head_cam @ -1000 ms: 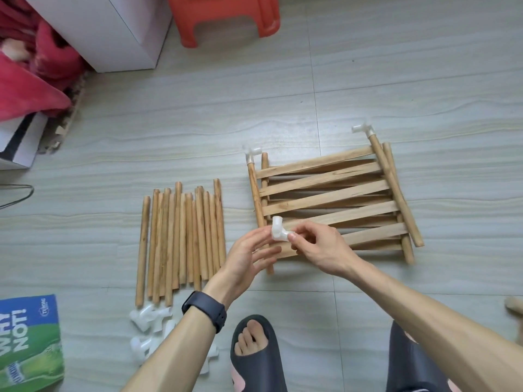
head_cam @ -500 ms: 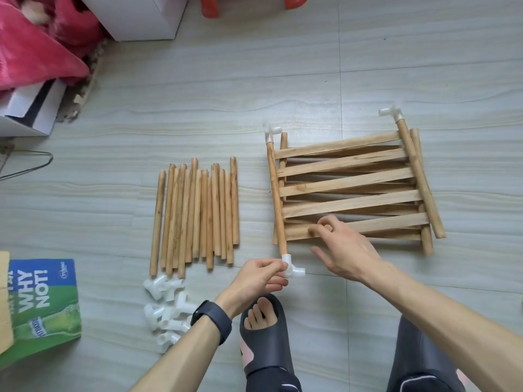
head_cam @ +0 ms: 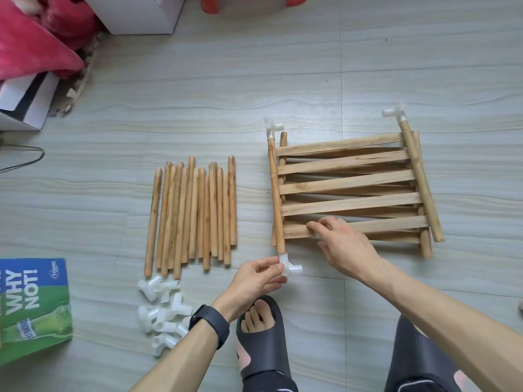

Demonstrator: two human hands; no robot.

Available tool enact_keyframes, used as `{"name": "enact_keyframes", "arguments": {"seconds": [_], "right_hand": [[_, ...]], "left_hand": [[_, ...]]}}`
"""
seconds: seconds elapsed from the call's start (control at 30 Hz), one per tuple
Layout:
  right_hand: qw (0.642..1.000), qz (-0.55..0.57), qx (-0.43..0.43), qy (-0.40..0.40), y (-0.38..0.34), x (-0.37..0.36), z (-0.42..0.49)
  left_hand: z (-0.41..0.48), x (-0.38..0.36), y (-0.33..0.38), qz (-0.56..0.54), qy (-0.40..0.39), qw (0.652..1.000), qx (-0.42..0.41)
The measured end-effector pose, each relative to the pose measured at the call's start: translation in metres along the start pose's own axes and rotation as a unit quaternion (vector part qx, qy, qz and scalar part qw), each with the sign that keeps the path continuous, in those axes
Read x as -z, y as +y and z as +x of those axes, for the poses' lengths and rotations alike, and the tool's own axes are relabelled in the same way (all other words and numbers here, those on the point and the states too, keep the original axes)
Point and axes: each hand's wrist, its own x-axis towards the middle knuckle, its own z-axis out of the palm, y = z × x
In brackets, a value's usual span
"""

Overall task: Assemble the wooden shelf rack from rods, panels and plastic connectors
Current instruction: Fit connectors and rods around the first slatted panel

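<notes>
Pinching a white connector on the rod end — left hand; right hand gripping the panel.

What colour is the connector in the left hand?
Translucent white connector, pinched by the left hand; head view shows it best.

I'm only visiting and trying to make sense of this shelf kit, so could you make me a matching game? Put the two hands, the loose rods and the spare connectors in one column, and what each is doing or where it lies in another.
1. left hand
2. right hand
3. loose rods
4. spare connectors

a. heaped near the green box
b. lying side by side, left of the slatted panel
c. pinching a white connector on a rod's near end
d. holding the slatted panel

Pairs: 1-c, 2-d, 3-b, 4-a.
</notes>
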Motion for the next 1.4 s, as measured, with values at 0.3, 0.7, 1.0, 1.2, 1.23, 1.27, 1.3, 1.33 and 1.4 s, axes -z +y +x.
{"name": "enact_keyframes", "arguments": {"seconds": [0.3, 0.7, 1.0, 1.2, 1.23, 1.27, 1.3, 1.33, 1.4], "right_hand": [[1.0, 0.016, -0.006, 0.008, 0.002, -0.001, 0.0], [0.999, 0.04, -0.01, 0.018, 0.004, -0.002, 0.0], [0.997, 0.068, -0.015, 0.027, 0.003, -0.004, 0.001], [0.997, 0.076, -0.011, 0.03, 0.004, -0.002, 0.001], [0.997, 0.077, -0.011, 0.029, 0.004, -0.002, 0.0], [0.997, 0.077, -0.011, 0.029, 0.004, -0.003, 0.0], [0.996, 0.078, -0.011, 0.03, 0.004, -0.003, 0.0], [0.996, 0.078, -0.011, 0.03, 0.004, -0.003, 0.0], [0.996, 0.078, -0.012, 0.032, 0.004, -0.003, 0.0]], "left_hand": [[0.0, 0.001, -0.006, -0.042, -0.017, 0.999, -0.004], [-0.005, -0.008, -0.008, -0.161, -0.011, 0.986, 0.039], [-0.003, -0.009, -0.006, -0.075, -0.006, 0.997, 0.01], [-0.002, -0.001, -0.006, -0.074, -0.011, 0.997, 0.013], [-0.002, 0.002, -0.005, -0.084, -0.01, 0.996, 0.017], [-0.002, 0.006, -0.003, -0.096, -0.009, 0.995, 0.02], [-0.001, 0.01, -0.001, -0.103, -0.01, 0.994, 0.022], [-0.001, 0.012, 0.001, -0.106, -0.012, 0.994, 0.024], [-0.001, 0.012, 0.004, -0.103, -0.021, 0.994, 0.03]]}}
